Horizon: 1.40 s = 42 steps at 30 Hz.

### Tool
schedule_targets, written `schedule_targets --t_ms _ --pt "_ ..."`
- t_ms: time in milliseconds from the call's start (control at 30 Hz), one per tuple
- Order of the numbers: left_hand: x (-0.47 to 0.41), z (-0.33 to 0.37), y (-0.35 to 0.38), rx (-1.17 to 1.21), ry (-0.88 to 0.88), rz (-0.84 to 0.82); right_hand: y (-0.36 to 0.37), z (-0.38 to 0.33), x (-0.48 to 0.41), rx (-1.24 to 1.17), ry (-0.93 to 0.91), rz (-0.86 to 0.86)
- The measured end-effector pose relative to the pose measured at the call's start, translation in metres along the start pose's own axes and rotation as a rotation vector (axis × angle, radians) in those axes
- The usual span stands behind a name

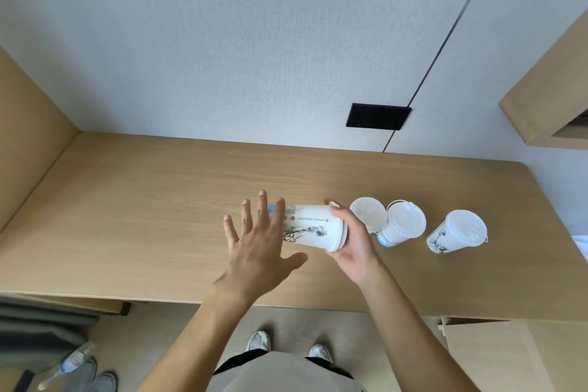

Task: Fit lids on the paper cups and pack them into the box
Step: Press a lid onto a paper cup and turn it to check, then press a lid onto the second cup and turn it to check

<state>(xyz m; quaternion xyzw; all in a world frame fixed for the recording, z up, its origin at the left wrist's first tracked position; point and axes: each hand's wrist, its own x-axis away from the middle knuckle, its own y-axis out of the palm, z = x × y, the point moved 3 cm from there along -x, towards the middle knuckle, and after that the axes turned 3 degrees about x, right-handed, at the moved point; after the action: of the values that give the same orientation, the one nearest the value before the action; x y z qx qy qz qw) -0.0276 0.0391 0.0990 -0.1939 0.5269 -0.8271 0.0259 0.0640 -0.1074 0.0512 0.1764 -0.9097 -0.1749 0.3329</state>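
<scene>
Two bare forearms reach up from the bottom edge, and we see both hands over the wooden surface (159,200). Our right hand (353,242) is bent at the wrist, its fingers (332,204) curled around the lidded end of a paper cup (310,226) held on its side above the surface. Our left hand (259,242) hovers flat with its back to us, fingers (261,210) spread wide and thumb out, covering the cup's blue base; we cannot tell whether it touches the cup. To the right stand two lidded cups (402,224) (458,232). A loose lid (368,213) sits partly hidden behind the right hand. We cannot make out a box on the surface.
</scene>
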Motion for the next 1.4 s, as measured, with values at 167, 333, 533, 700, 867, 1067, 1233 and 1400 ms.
schedule_targets --t_ms 167,333,533,700,867,1067,1233,1400 --pt "-0.036 -0.002 0.035 -0.053 0.002 -0.123 0.02 -0.025 -0.01 0.785 -0.24 0.197" --pt "-0.072 -0.014 0.052 -0.116 -0.057 -0.155 0.034 -0.029 -0.036 1.08 -0.39 0.242" --pt "-0.103 -0.039 0.071 -0.218 -0.126 -0.251 0.05 -0.011 -0.078 1.31 -0.379 0.217" --pt "-0.123 -0.063 0.081 -0.284 -0.189 -0.304 0.063 0.008 -0.113 1.402 -0.363 0.183" --pt "-0.137 -0.08 0.09 -0.312 -0.239 -0.33 0.07 0.023 -0.136 1.441 -0.321 0.141" --pt "-0.136 -0.087 0.091 -0.298 -0.259 -0.352 0.068 0.031 -0.145 1.538 -0.323 0.11" --pt "-0.11 -0.09 0.092 -0.173 -0.288 -0.452 0.068 0.024 -0.143 1.627 -0.281 0.051" --pt "-0.073 -0.055 0.115 0.039 -0.115 -0.548 0.025 -0.001 -0.112 1.604 -0.354 0.026"
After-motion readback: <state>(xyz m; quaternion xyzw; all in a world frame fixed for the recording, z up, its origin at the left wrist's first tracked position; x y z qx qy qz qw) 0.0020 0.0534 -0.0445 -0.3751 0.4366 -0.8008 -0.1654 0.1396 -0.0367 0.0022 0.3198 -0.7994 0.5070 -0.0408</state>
